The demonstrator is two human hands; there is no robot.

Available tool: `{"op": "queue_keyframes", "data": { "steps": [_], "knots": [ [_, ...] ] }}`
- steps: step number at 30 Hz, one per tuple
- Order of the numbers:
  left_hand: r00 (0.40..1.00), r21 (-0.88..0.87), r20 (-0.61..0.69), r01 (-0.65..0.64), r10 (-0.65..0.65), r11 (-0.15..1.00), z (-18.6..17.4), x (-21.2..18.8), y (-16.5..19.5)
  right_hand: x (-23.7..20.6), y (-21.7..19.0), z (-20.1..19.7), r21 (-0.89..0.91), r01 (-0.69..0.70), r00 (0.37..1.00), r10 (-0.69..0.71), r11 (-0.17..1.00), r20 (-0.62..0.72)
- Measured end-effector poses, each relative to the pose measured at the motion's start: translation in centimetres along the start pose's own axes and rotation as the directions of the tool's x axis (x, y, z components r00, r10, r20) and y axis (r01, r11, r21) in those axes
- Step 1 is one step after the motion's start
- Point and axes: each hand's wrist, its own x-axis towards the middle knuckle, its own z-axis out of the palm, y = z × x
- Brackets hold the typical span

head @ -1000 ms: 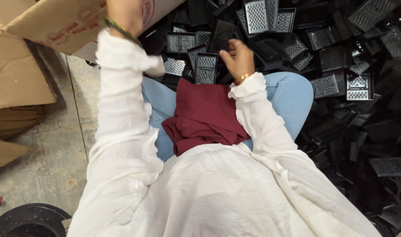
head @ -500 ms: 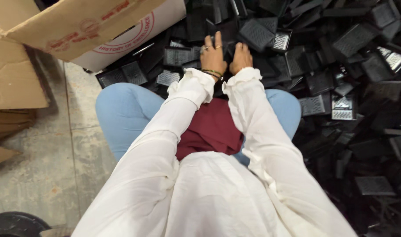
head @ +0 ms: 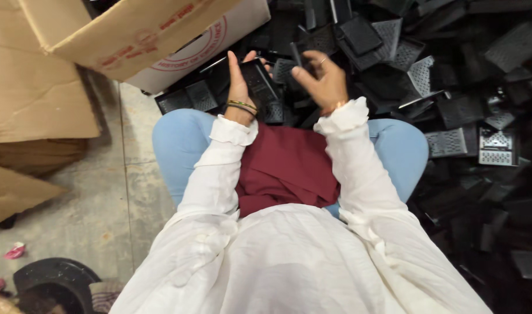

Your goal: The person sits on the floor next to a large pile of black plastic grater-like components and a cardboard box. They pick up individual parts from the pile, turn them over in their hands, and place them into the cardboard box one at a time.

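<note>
Nearest the camera, white sleeves and a white top fill the lower frame, hiding the person's trunk; a maroon cloth [head: 289, 168] lies over the lap between light-blue trouser knees [head: 178, 136]. At the near left corner of the floor a round black object [head: 53, 282] is cut off by the frame edge, with small pink scraps [head: 14, 251] beside it, too small to identify.

Above the lap, the left hand [head: 238, 81], with bangles at the wrist, is closed around one side of a flat black perforated plastic piece [head: 257, 81], thumb upright along its edge. The right hand [head: 321, 78] hovers just beside that piece with fingers curled and half open; whether it touches the piece cannot be told.

Beyond and to the right, a heap of similar black grilled parts [head: 452, 87] covers the floor, many overlapping and lost in shadow. Farther left, bare grey concrete floor [head: 103, 192] shows, with flattened cardboard [head: 33, 99] and an open cardboard box [head: 138, 35] tipped over the heap's far edge.
</note>
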Motion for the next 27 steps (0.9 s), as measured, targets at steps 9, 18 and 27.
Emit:
{"op": "queue_keyframes", "data": {
  "steps": [9,18,27],
  "knots": [
    [0.99,0.295,0.103,-0.119,0.092,0.948,1.9,-2.7,-2.7,-4.7,-0.7,5.1,0.219,-0.036,0.998,0.026,0.975,0.051],
    [0.985,0.279,0.159,-0.114,0.071,0.953,2.6,-4.3,-3.0,-4.8,-0.9,4.8,0.379,0.001,0.995,-0.04,0.926,0.095],
    [0.956,0.408,0.247,-0.251,0.159,0.878,1.9,-5.0,-3.4,-5.2,0.3,5.4,0.293,0.115,0.991,-0.131,0.949,0.034]
  ]
}}
